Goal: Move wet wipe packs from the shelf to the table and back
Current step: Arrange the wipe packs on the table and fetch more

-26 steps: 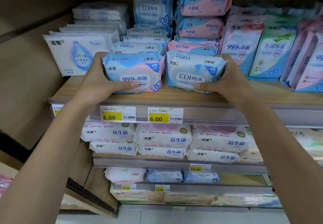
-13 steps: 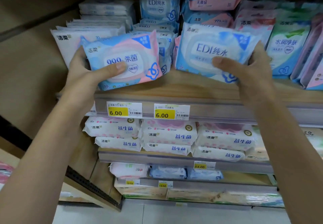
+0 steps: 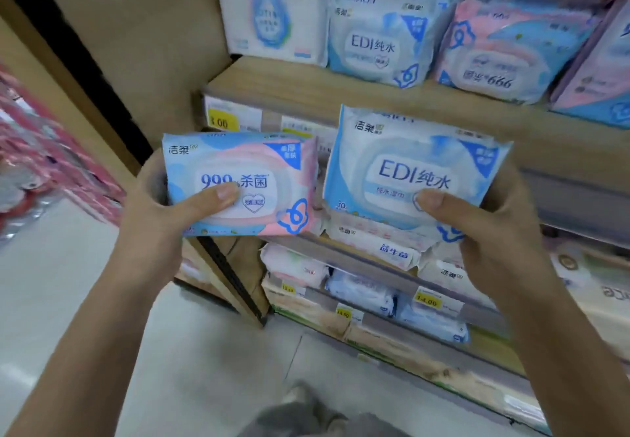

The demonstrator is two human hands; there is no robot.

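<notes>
My left hand (image 3: 160, 211) grips a blue-and-pink wet wipe pack (image 3: 245, 163) marked 999, thumb across its front. In my right hand (image 3: 491, 232) is a blue-and-white pack (image 3: 409, 150) marked EDI, held the same way. Both packs are off the shelf, side by side in front of the wooden shelf (image 3: 306, 88), below its top board. More EDI packs (image 3: 378, 37) and pink 999 packs (image 3: 501, 58) stay stacked on that board.
A white lotion-tissue pack (image 3: 272, 10) stands at the shelf's left end. Lower shelves hold more white packs (image 3: 378, 249) and yellow price tags (image 3: 428, 302). Pink goods (image 3: 41, 170) hang blurred at the left. Pale floor (image 3: 68, 300) lies below.
Both hands lifted the two packs off the top board and drew them down and toward me. The view swung left, and the image is blurred by motion.
</notes>
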